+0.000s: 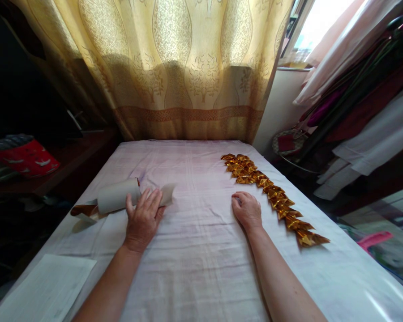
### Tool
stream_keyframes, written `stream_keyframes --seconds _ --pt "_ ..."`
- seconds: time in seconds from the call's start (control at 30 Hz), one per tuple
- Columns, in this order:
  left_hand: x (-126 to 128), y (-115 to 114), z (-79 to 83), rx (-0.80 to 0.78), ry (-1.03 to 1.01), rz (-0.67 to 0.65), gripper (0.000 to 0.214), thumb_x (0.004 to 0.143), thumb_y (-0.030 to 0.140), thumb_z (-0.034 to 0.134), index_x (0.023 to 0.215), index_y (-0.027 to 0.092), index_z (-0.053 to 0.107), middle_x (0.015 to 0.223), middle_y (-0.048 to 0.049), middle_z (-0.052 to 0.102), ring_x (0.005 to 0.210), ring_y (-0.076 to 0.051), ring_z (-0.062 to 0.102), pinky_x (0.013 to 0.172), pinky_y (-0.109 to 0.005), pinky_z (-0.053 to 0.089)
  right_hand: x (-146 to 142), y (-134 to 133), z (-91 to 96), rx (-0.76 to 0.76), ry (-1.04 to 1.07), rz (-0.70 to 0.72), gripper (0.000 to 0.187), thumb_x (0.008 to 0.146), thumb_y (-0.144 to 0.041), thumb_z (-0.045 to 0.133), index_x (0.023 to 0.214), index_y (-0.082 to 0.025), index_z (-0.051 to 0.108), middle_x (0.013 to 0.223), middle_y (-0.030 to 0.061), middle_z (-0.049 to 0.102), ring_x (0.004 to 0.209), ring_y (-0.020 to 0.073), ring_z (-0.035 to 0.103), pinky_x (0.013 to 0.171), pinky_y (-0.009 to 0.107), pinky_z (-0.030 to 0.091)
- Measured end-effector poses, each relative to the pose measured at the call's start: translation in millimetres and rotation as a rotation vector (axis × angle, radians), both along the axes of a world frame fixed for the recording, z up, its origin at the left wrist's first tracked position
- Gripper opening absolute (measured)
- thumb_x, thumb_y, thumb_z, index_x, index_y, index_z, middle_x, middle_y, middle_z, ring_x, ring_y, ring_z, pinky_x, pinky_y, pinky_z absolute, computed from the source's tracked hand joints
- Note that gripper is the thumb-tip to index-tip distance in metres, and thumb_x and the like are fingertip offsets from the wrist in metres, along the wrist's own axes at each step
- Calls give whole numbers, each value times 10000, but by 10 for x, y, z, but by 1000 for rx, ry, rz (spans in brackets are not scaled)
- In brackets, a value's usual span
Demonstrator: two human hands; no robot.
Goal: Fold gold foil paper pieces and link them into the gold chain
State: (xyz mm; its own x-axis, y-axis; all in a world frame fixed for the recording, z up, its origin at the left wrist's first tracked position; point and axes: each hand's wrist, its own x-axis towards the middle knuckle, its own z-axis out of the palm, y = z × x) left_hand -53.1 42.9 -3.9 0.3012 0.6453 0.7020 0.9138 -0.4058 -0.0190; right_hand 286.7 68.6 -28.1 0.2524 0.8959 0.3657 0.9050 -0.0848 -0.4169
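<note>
Here, open left hand (143,222) touches paper (168,194); right hand (249,211) curls, hold unclear; container (28,157) holds something dark.

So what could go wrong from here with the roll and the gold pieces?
The roll lies near the left edge of the cloth, right by the left hand, so a nudge might send it off. The right hand is close to the gold pieces; a sideways sweep could knock their row crooked.
</note>
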Motion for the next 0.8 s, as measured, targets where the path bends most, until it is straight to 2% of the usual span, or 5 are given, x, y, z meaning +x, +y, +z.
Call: stream_keyframes --seconds 0.13,0.3,0.53,0.7,0.8 --pt "285 -112 -3 -143 -8 -149 350 1003 366 454 1260 221 642 1248 -103 703 1262 -308 577 1188 -631 75 4 -2 -3 6 9 10 187 858 -211 559 920 -216 735 1090 66 724 1019 246 615 823 349 404" --pt "350 -159 -86 -366 -11 -215 422 988 460 455 1297 225 622 1328 -117 654 1292 -294 549 1175 -622 187 8 -2 -17 17 17 32 202 869 -233 546 948 -208 731 1068 69 732 996 240 621 818 343 404" --pt "322 -179 -146 -561 67 -218 533 941 555 501 1370 247 572 1419 -111 583 1373 -309 457 1191 -629 134 20 2 -26 45 26 73 228 867 -246 519 945 -201 729 1040 82 736 974 238 623 836 349 427" --pt "368 -227 -117 -574 100 -162 580 919 583 520 1399 258 545 1438 -103 565 1390 -332 427 1186 -640 114 -30 -13 -15 70 43 132 260 865 -234 500 988 -200 727 1032 87 741 989 235 638 887 362 460" --pt "414 -260 -109 -580 109 -121 612 911 597 527 1414 250 527 1447 -112 551 1392 -330 419 1189 -637 79 -158 -89 7 110 67 236 262 892 -253 498 1021 -198 720 1052 91 738 1004 230 645 905 366 476"
